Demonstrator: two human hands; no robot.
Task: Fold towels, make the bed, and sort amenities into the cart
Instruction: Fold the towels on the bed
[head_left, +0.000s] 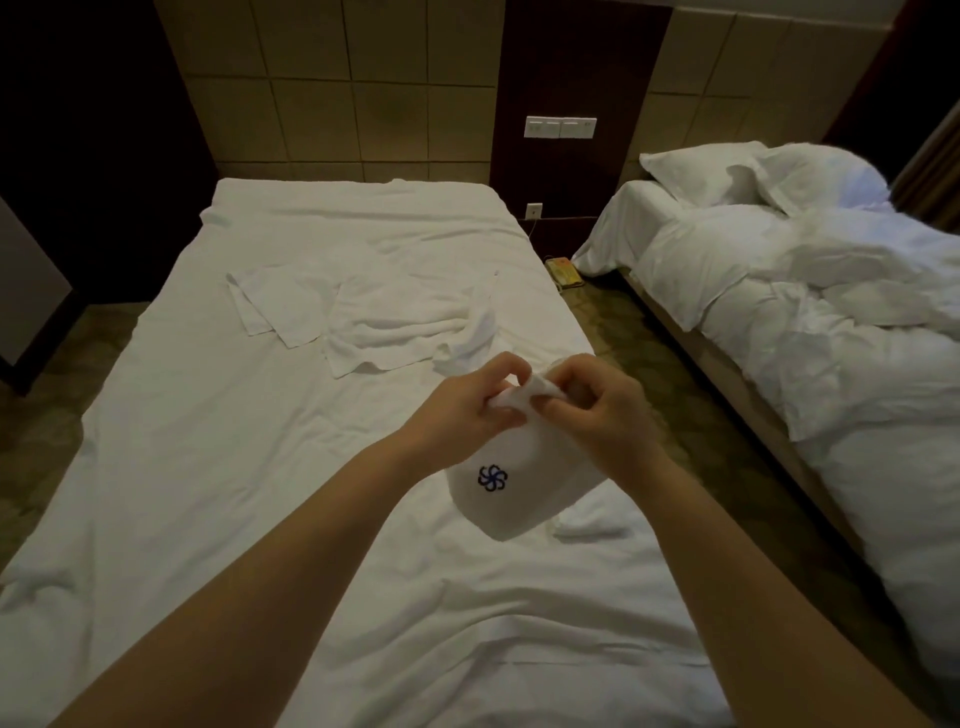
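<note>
Beyond the hands and to their left, loose towels lie unfolded on the bed. The left hand and right hand both pinch the top edge of a white cloth with a blue flower mark (towel or slipper, hard to tell), hanging just over the sheet. This looks like mid-fold, and the next move needs bare sheet nearer than those towels. Right of the hands lies an unmade second bed.

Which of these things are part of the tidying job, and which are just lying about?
Job: white cloth with blue logo, pinched by left hand and right hand; loose towels; bed.
Lying about: telephone on the floor; wall switches; wall socket.
</note>
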